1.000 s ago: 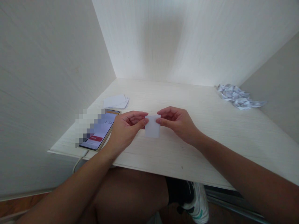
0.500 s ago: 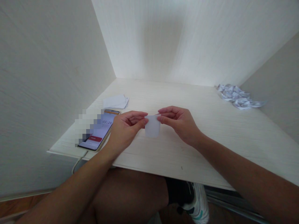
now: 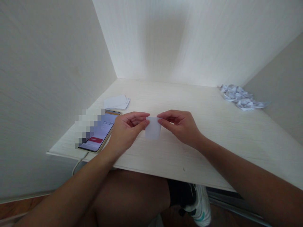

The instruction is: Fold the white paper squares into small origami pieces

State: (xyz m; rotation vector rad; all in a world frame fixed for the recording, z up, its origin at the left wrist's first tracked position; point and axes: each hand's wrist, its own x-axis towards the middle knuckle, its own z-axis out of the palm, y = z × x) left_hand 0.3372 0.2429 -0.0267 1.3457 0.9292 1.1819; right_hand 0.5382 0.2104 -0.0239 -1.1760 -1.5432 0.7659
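White paper slip [image 3: 152, 130]: pinched at upper corners by left hand [image 3: 125, 130] and right hand [image 3: 183, 126], rightward of phone [image 3: 104, 130], with right index finger [image 3: 168, 113] lower than before.

Phone [image 3: 104, 130]: left part pixelated. Paper slip [image 3: 153, 130]: upper corners covered by thumbs [image 3: 143, 125]. Right forearm [image 3: 236, 161]: cropped by picture edge.

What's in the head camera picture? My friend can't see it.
A left hand and right hand pinch a small white rectangular paper near its top corners over a white table. A lit rectangular phone and flat white papers lie on the left; crumpled white paper lies far right.
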